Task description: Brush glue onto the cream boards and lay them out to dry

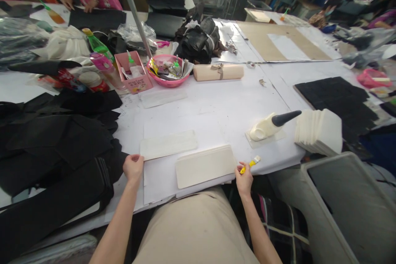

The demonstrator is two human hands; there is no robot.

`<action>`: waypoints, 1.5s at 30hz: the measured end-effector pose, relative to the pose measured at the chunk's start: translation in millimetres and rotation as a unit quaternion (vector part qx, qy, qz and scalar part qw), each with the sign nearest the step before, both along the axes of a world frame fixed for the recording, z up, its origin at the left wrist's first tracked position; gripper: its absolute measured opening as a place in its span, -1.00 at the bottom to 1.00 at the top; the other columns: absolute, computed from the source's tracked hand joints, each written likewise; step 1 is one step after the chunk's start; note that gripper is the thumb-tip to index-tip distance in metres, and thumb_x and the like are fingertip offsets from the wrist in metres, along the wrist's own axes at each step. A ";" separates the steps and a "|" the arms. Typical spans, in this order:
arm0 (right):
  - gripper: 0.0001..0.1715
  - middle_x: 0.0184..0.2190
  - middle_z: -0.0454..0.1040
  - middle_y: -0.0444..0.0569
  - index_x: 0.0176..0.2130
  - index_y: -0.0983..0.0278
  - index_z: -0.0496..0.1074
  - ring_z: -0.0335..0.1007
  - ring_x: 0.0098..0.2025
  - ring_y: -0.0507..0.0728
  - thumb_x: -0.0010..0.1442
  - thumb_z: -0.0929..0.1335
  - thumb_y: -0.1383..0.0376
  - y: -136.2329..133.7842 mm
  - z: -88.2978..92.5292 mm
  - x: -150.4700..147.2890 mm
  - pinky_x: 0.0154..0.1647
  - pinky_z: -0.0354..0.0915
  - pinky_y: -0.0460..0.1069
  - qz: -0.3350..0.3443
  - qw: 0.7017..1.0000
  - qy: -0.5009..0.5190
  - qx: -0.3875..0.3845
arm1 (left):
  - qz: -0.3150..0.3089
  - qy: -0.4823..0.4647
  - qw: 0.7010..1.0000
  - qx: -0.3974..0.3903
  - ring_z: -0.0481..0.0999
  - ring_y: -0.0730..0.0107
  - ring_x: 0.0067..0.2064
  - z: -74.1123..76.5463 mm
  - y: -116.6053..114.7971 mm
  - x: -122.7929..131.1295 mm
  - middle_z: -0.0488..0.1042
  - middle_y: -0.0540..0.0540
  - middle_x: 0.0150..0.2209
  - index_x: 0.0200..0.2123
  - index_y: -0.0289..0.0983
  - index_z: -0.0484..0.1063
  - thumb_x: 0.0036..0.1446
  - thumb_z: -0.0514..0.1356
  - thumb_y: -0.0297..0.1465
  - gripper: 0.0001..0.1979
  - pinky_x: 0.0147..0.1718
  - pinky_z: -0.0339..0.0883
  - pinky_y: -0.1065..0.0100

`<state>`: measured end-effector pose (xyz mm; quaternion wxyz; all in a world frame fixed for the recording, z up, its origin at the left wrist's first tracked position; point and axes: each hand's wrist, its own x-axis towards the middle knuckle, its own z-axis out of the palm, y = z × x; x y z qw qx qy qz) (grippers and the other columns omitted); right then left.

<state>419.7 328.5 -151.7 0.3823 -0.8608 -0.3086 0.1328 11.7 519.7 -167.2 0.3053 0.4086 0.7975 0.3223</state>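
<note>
My left hand [133,168] is closed, its fingertips at the near left corner of a thin off-white rectangular panel [168,144] lying flat on the table. In my right hand [244,179] is a small paintbrush [251,164] with a yellow handle, its pale bristles pointing away to the right. The fingers of that hand also reach the right end of a short stack of cream rectangular panels [206,167] near the table's front edge. Beyond the brush, a cream bottle with a dark conical nozzle [266,127] rests tilted on a small sheet.
Black cut pieces [62,140] are heaped at left. A pink box [133,72], a pink basket [169,83] and a beige roll [218,72] stand farther back. White pads [320,130] and a grey bin [312,198] are at right. Another person's hands [78,4] work across the table.
</note>
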 end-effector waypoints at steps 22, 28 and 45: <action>-0.46 -0.12 0.49 0.11 0.11 0.24 0.37 0.46 -0.20 0.18 0.35 0.14 0.02 -0.2 55.0 98.2 -0.15 0.35 0.06 0.134 0.983 -0.129 -0.004 | -0.219 -0.132 0.954 -0.154 0.51 0.16 -0.55 -6.9 -98.1 100.9 0.50 -0.03 -0.62 -0.49 -0.20 0.44 -0.24 0.30 0.06 -0.56 -0.57 0.32 0.30; -0.41 -0.23 0.49 0.04 -0.02 0.32 0.45 0.40 -0.45 0.06 0.31 0.17 -0.05 25.0 77.5 163.4 -0.37 0.36 -0.03 0.042 0.993 -0.090 0.069 | -0.234 -0.080 0.954 -0.171 0.49 0.16 -0.56 -17.3 -93.3 96.8 0.49 -0.03 -0.65 -0.46 -0.21 0.50 -0.24 0.27 0.08 -0.53 -0.54 0.30 0.28; -0.58 -0.19 0.53 0.07 -0.07 0.24 0.49 0.49 -0.24 0.19 0.38 0.14 0.17 51.5 53.1 206.5 -0.37 0.29 -0.02 0.268 0.912 -0.290 -0.112 | -0.217 0.020 0.957 -0.192 0.50 0.16 -0.49 0.0 -104.8 108.0 0.53 -0.03 -0.59 -0.45 -0.21 0.46 -0.08 0.16 0.08 -0.55 -0.44 0.23 0.27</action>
